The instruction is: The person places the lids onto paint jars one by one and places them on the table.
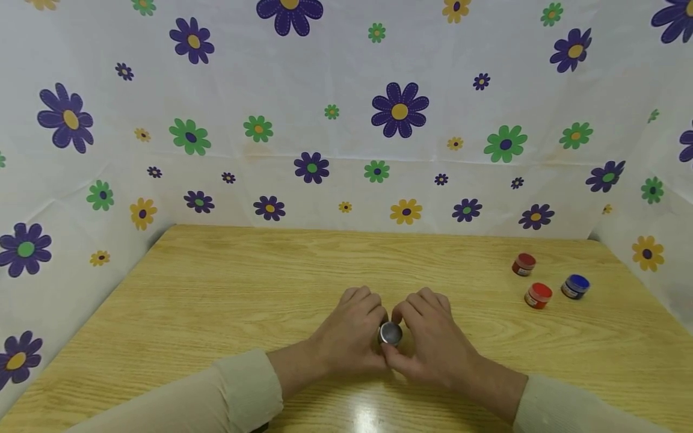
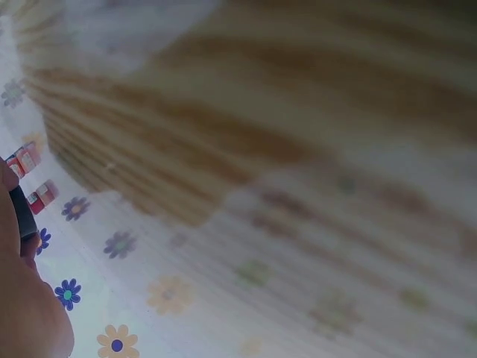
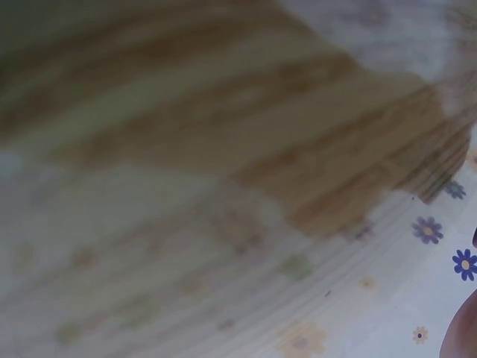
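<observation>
Both hands meet at the near middle of the table (image 1: 216, 282); the left hand (image 1: 349, 331) and the right hand (image 1: 433, 340) each curl their fingers round a small silver jar (image 1: 390, 332) held between them just above the wood, so each grip is closed on it. The jar looks light and rigid, its shiny metal top likely slippery; the sides seem the surest place to take hold. Well apart to the right stand a dark red jar (image 1: 523, 264), a red jar (image 1: 538, 295) and a blue jar (image 1: 575, 286); a flowered cloth (image 1: 346, 108) walls the table. The head view alone shows the hold; the left wrist view is blurred, giving only a hand's edge and something dark beside it; the right wrist view shows only blurred wood and cloth.
</observation>
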Demonstrator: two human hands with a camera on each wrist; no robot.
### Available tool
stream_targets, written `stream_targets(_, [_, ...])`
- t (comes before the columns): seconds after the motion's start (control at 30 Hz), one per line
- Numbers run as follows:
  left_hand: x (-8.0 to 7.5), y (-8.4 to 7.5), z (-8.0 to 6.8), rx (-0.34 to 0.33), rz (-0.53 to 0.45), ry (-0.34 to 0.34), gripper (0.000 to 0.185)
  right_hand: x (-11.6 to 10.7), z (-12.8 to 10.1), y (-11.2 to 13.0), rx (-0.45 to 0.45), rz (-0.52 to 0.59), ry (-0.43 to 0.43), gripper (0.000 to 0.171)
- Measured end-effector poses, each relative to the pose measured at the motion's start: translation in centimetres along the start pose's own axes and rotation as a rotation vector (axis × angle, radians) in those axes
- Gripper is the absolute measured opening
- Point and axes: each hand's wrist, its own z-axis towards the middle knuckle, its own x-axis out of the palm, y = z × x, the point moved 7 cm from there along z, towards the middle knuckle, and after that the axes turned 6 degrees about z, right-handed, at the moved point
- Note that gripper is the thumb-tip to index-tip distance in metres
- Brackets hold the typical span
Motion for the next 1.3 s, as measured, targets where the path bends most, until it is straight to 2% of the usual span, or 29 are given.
stream_targets(0.23, [0.09,0.11,-0.02,-0.002,-0.002,0.036,0.034,0.05,-0.01,-0.17,0.016,-0.006,0.008,0.029])
stream_targets(0.57, [-0.37,-0.3,0.29,0.041,0.014,-0.004,0.029,-0.27,0.13,-0.25,0.01,-0.055,-0.008,0.036])
stream_targets(0.77, [-0.16,0.15,0.19,0.003,0.006,0.023,0.033,-0.17,0.13,-0.14,0.025,-0.041,-0.001,0.038])
stream_targets(0.9, [-0.02,0.24,-0.04,0.012,0.002,0.011,0.037,0.09,0.11,0.23,-0.007,-0.021,0.005,0.032])
stream_targets(1.03, [0.04,0.2,-0.01,0.025,-0.003,0.004,0.04,-0.08,0.22,0.55,-0.052,-0.018,-0.028,0.024])
stream_targets(1.17, [0.19,0.0,0.0,0.036,0.005,0.023,0.04,-0.18,0.08,0.7,-0.082,-0.027,-0.043,0.023])
stream_targets(1.3, [0.3,-0.19,-0.04,0.05,0.02,0.022,0.037,-0.06,-0.03,0.61,-0.084,-0.027,-0.021,0.025])
